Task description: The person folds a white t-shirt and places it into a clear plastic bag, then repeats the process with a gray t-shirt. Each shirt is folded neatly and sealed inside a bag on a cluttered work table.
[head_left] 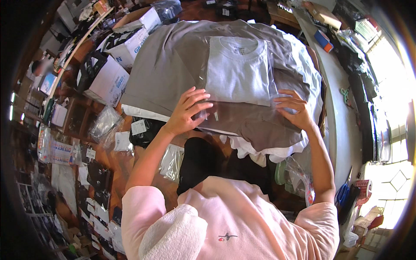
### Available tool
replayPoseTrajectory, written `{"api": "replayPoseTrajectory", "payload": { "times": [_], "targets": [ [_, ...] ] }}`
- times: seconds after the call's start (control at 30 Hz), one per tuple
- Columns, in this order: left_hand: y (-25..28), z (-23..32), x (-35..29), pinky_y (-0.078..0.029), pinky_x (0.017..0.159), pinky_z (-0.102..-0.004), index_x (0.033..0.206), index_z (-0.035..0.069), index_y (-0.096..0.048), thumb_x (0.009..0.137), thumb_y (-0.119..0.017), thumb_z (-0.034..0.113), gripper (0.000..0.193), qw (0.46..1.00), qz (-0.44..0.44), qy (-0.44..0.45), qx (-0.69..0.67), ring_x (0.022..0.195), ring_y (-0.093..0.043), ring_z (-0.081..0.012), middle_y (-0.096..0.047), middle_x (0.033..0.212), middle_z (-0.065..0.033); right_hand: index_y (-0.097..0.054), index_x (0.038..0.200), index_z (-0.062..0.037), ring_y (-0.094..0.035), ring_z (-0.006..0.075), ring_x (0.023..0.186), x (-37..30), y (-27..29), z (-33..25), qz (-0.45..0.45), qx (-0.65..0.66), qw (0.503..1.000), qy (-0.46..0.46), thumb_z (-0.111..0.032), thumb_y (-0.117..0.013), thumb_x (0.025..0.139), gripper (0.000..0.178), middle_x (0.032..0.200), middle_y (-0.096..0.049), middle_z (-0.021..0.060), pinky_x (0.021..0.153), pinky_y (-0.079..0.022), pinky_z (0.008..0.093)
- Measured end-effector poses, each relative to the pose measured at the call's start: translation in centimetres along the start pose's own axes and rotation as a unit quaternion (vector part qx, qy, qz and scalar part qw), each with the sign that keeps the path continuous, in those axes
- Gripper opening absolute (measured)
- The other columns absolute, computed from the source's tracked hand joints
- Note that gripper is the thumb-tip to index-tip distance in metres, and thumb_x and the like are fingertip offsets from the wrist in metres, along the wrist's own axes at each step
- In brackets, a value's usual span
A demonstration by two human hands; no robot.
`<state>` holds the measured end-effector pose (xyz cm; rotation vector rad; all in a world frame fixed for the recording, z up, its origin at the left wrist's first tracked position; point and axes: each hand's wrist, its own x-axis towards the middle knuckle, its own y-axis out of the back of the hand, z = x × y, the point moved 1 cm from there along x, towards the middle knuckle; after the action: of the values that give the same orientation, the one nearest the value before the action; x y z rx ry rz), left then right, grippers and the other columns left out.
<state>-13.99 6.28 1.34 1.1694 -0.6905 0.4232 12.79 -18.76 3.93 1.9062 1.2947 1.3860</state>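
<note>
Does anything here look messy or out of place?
A little: crumpled clear plastic lies loosely at the left, and ruffled white cloth hangs unevenly below the brown cloth. The bagged pale shirt between the hands looks neatly folded. I see no spill or damage.

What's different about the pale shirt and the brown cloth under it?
The pale shirt is folded into a neat rectangle, while the brown cloth lies spread wide. The pale shirt is inside a clear bag; the brown cloth is unwrapped. Both are fabric.
</note>
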Motion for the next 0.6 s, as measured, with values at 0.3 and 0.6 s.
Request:
{"api": "replayPoseTrajectory", "payload": {
  "times": [0.3, 0.6],
  "targets": [
    [-1.1, -0.8, -0.7, -0.045, 0.091, -0.0386, 0.097, 0.008, -0.062, 0.072, -0.069, 0.005, 0.026, 0.999, 0.034, -0.008, -0.033, 0.096, -0.06, -0.0194, -0.064, 0.098, -0.0032, -0.068, 0.095, -0.0075, -0.054, 0.0249, 0.109, 0.0, -0.4, -2.0, -0.019, -0.009, 1.0, -0.007, -0.001, -0.07, 0.069, 0.027, 0.102, -0.066, 0.0041, 0.092, -0.044, 0.0363],
    [-1.6, 0.8, -1.0, -0.048, 0.082, -0.0312, 0.086, 0.005, -0.064, 0.078, -0.064, -0.001, 0.01, 0.939, 0.1, 0.252, -0.214, 0.088, -0.063, -0.019, -0.067, 0.09, -0.0035, -0.068, 0.091, -0.003, -0.059, 0.0183, 0.096, -2.2, -1.8, -2.2, 0.095, 0.161, 0.946, -0.265, -0.005, -0.067, 0.075, 0.016, 0.09, -0.066, 0.006, 0.085, -0.047, 0.0338]
  ]
}}
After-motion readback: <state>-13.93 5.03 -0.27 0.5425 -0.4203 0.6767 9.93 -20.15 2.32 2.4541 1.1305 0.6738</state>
